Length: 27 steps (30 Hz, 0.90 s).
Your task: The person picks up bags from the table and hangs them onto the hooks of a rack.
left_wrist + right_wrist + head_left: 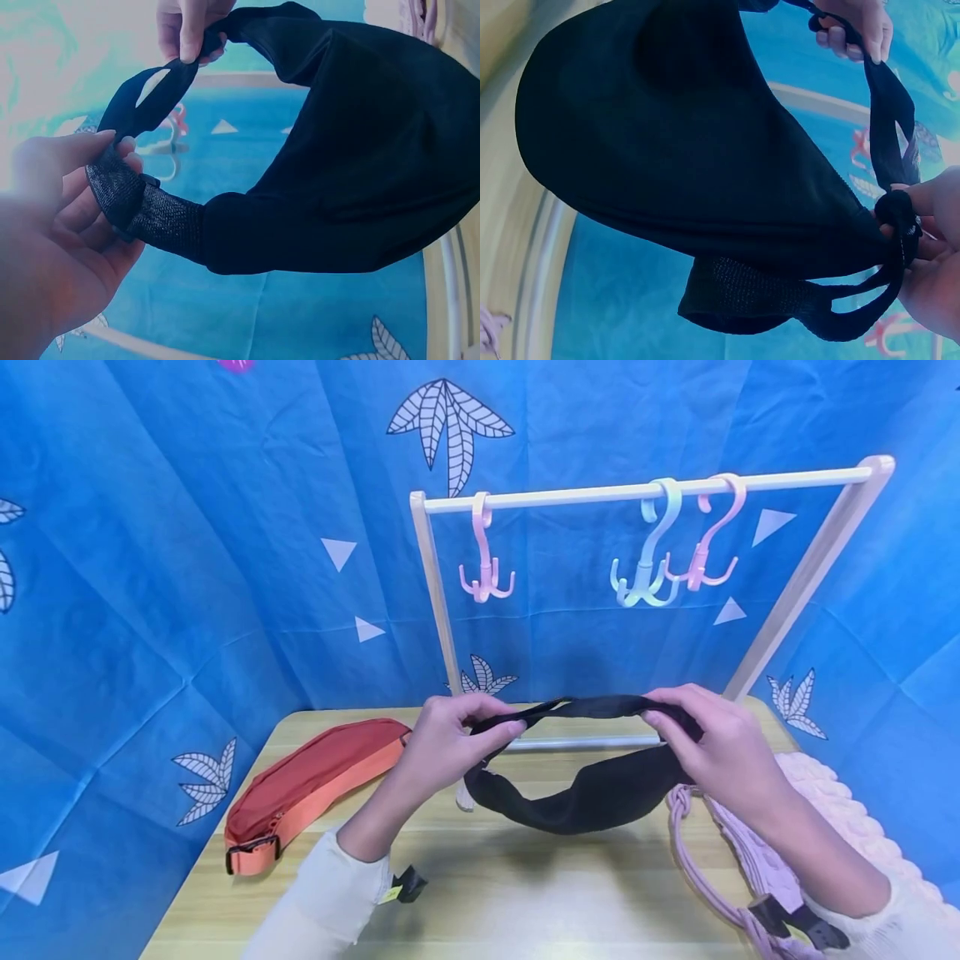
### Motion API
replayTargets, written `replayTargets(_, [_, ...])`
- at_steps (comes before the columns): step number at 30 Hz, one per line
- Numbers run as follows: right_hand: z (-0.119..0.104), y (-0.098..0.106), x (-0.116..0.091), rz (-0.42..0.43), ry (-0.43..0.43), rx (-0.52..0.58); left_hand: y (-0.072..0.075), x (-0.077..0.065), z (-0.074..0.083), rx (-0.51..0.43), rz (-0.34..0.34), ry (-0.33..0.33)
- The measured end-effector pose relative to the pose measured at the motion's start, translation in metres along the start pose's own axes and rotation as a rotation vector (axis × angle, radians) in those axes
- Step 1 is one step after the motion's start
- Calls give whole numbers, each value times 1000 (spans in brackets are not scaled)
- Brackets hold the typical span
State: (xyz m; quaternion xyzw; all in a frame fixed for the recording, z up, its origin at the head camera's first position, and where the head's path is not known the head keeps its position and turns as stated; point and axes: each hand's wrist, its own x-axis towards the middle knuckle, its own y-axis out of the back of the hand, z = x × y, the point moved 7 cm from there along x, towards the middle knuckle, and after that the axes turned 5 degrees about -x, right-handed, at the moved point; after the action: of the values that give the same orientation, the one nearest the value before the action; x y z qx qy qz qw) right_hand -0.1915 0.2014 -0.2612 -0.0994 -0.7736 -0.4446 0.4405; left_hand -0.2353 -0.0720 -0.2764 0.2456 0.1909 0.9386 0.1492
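Observation:
A black fabric bag (592, 797) with a long strap (600, 705) hangs in a loop between both hands over the table. My left hand (442, 739) pinches the strap at the left end, thumb on top; the left wrist view shows woven webbing (169, 217) and a small slider beside those fingers. At the other end my right hand (716, 739) grips the strap between thumb and fingers. In the right wrist view the bag's smooth body (652, 142) droops broadly, and a slack strap loop (847, 322) dangles below the right hand.
A red waist bag (322, 768) with an orange strap lies at left on the wooden table (480, 893). A lilac bag (738, 835) and a bumpy whitish item (832, 802) sit at right. Behind stands a rack (570, 496) holding pink hooks (483, 556) and a blue hook (652, 552).

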Motion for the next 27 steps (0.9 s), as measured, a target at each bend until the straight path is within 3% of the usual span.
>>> replayTargets(8, [16, 15, 1, 12, -8, -55, -17, 17, 12, -21, 7, -55])
replayTargets(19, [37, 29, 3, 106, 20, -59, -36, 37, 18, -42, 14, -35])
replayTargets(27, [48, 42, 11, 98, 1, -128, -49, 51, 31, -36, 8, -62])
